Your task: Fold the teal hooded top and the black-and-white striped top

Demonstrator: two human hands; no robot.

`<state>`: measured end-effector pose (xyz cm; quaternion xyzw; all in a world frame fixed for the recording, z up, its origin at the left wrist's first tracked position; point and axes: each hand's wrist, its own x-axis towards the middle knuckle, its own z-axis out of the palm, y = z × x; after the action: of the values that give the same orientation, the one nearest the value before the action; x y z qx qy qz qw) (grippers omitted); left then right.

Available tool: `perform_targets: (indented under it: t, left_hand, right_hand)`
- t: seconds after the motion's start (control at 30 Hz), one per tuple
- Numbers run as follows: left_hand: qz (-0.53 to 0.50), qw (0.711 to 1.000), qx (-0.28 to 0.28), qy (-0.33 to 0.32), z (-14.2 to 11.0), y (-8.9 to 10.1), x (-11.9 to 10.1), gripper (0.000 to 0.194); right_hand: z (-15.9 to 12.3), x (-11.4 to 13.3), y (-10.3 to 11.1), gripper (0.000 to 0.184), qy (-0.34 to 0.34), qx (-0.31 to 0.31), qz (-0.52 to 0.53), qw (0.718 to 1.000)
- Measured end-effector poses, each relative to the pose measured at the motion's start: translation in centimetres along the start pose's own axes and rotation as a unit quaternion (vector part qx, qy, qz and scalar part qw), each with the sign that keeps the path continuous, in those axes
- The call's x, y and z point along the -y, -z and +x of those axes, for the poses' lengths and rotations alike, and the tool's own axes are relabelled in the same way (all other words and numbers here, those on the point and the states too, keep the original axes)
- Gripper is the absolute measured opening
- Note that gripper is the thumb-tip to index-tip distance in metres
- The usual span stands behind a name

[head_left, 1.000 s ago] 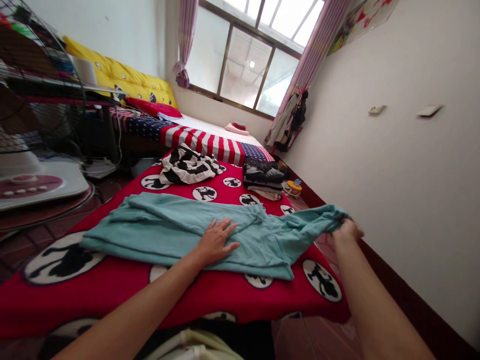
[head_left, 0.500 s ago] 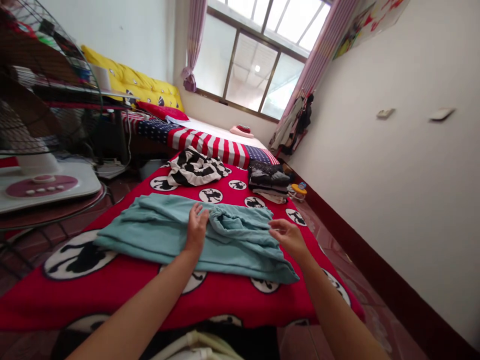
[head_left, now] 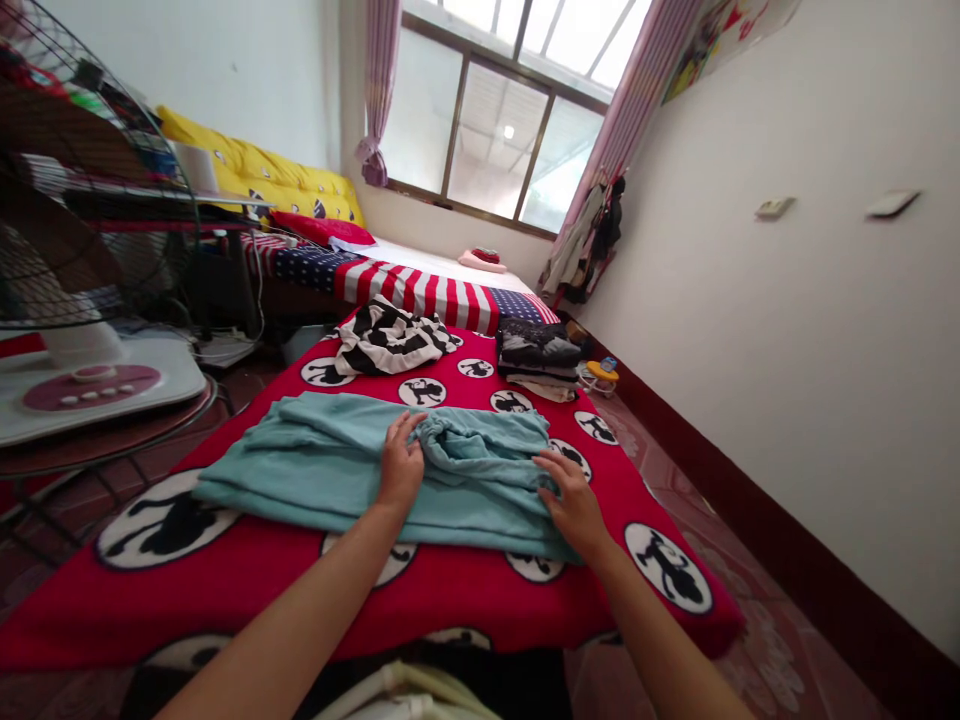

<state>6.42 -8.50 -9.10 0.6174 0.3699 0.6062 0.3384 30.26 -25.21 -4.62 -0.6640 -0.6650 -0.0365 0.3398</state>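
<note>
A light teal garment (head_left: 322, 465) lies folded lengthwise across the red cloth, with a bunched, gathered part near its middle. My left hand (head_left: 403, 462) rests on it just left of that gathered part, fingers extended over the fabric. At the garment's right end, my right hand (head_left: 574, 503) touches the cloth, thumb and fingers apart. Both hands are open, and neither grips a fold that I can make out.
Beneath lies a red cloth (head_left: 247, 590) with white circles. Beyond are a crumpled black-and-white cloth (head_left: 394, 338) and a stack of dark folded clothes (head_left: 538, 350). A fan (head_left: 90, 370) stands on a stool at left; a bed (head_left: 420, 285) is behind.
My right hand has moved in from beside the garment's right end onto it, and the lower right corner is tucked leftward. My left hand has shifted slightly right.
</note>
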Motion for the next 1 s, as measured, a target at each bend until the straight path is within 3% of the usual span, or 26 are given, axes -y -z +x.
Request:
perform_targets:
  t: [0.1, 0.23, 0.37, 0.5, 0.6, 0.77, 0.87, 0.93, 1.0]
  left_hand:
    - [0.057, 0.997, 0.033, -0.041, -0.5, 0.1, -1.1, 0.057]
    - [0.185, 0.966, 0.103, -0.150, -0.3, 1.1, -2.5, 0.055]
    - [0.296, 0.884, 0.219, -0.288, 2.0, 2.7, -3.9, 0.037]
    - [0.304, 0.792, 0.375, -0.373, 5.2, 3.3, -6.2, 0.018]
    - [0.259, 0.772, 0.462, -0.352, 6.8, 2.9, -8.8, 0.014]
    - [0.209, 0.807, 0.499, -0.237, 7.9, 1.6, -12.3, 0.021]
    - [0.192, 0.810, 0.530, -0.164, 8.6, 0.7, -12.1, 0.029]
    - [0.216, 0.807, 0.530, -0.143, 8.9, 0.1, -10.8, 0.036]
    - [0.278, 0.806, 0.495, -0.165, 9.0, -0.5, -9.2, 0.034]
  right_hand:
    - [1.0, -0.2, -0.4, 0.059, 0.027, 0.050, 0.001, 0.998]
    - [2.0, -0.6, 0.0, 0.052, 0.021, 0.095, -0.034, 0.995]
    - [2.6, -0.7, 0.7, 0.042, 0.005, 0.140, -0.051, 0.989]
    - [3.3, -0.7, 0.9, 0.020, 0.017, 0.170, -0.010, 0.985]
    - [3.8, -1.1, 1.2, 0.011, 0.009, 0.177, 0.062, 0.982]
    - [4.6, -1.6, 2.3, 0.024, -0.104, 0.189, 0.203, 0.955]
    - [4.9, -1.8, 3.0, 0.038, -0.159, 0.204, 0.264, 0.929]
    - [4.9, -2.2, 3.0, 0.042, -0.173, 0.185, 0.254, 0.933]
    - [4.9, -2.8, 2.6, 0.042, -0.175, 0.139, 0.207, 0.952]
